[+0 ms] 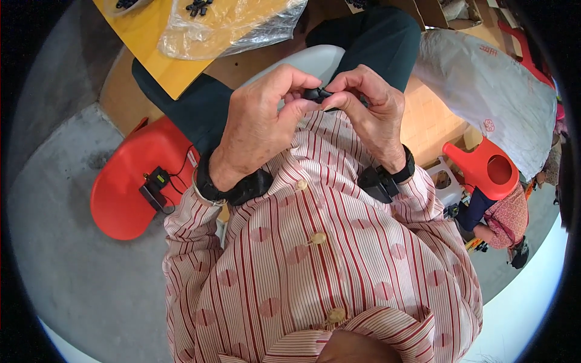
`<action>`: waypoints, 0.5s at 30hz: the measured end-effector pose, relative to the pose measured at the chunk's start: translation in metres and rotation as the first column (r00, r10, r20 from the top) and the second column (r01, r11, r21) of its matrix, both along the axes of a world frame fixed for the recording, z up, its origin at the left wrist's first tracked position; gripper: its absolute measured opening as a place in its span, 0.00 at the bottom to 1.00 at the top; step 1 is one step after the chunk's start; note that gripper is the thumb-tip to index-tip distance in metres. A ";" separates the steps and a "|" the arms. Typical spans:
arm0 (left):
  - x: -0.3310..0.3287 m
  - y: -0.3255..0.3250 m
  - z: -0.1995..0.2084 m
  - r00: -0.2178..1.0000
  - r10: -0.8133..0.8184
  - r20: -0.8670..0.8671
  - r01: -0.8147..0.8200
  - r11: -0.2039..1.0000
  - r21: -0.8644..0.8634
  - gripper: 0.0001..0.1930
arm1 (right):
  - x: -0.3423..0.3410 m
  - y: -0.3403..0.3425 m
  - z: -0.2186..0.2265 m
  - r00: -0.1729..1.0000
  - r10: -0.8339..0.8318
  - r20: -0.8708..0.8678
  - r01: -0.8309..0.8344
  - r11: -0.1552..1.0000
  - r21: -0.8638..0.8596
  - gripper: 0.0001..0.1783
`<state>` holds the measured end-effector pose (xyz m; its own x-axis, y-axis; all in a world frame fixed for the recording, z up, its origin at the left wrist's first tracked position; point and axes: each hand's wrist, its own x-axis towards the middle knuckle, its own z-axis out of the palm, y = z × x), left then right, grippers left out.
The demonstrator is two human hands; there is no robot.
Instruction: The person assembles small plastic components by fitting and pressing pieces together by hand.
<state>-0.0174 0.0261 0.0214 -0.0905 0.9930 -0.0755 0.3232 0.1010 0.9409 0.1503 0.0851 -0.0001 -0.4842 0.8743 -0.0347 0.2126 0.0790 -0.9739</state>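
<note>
Up in front of my chest, both hands meet around a small black part (314,94), with a dark bit and a trace of green at its right end. Between thumb and index finger my left hand (261,115) pinches the larger, rounded piece. My right hand (370,112) pinches its right end, fingertips nearly touching the left ones. What exactly the part is, I cannot make out; the fingers cover much of it. Beneath the hands is a pale grey basin-like thing (327,58) between my knees.
A yellow table (148,45) at upper left bears a clear plastic bag (233,30) with small black pieces (198,7). Red chairs stand left (124,193) and right (487,166), the left one holding a small black device (158,177). A big white sack (484,91) lies right.
</note>
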 end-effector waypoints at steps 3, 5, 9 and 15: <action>-0.001 -0.001 -0.001 1.000 0.005 0.008 -0.005 1.000 -0.011 0.12 | 0.000 0.003 0.003 0.999 0.022 0.036 -0.025 0.997 0.079 0.09; -0.002 -0.001 -0.001 1.000 0.012 0.017 -0.012 1.000 -0.018 0.12 | 0.001 0.005 0.006 0.997 0.046 0.066 -0.054 0.990 0.128 0.09; -0.003 -0.002 -0.006 0.999 0.017 0.028 -0.016 1.000 -0.013 0.12 | 0.002 0.008 0.006 0.991 0.102 0.088 -0.121 0.962 0.244 0.10; -0.004 -0.003 -0.008 1.000 -0.005 -0.001 0.005 0.999 0.048 0.09 | 0.004 0.012 0.007 0.977 0.172 0.124 -0.195 0.959 0.204 0.10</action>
<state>-0.0218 0.0235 0.0132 -0.0859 0.9959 -0.0272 0.3247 0.0538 0.9443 0.1543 0.0969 0.0072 -0.6404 0.7634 0.0844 0.2745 0.3300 -0.9032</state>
